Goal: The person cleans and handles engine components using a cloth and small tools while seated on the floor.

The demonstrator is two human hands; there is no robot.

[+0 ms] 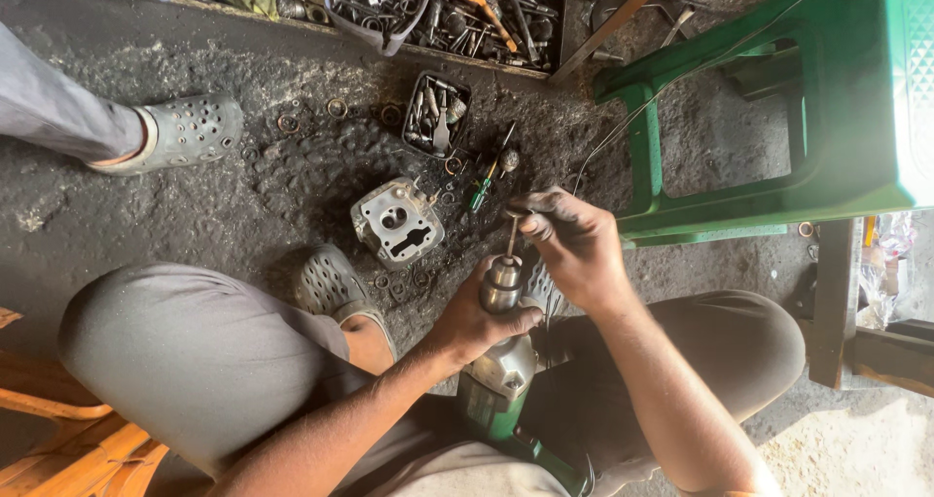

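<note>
I'm wearing grey trousers (195,361) and grey perforated clogs (331,285) — my forearms are showing bare, no sleeves or gloves — and grease is smudging my right hand (574,244).

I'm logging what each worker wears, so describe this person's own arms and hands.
Both arms are bare as far as the frame shows: no sleeves, gloves, watch or rings in view. The left hand and the right hand are smeared with dark grime, heaviest on the right hand's fingers. Grey trousers cover the knees beneath the forearms.
</note>
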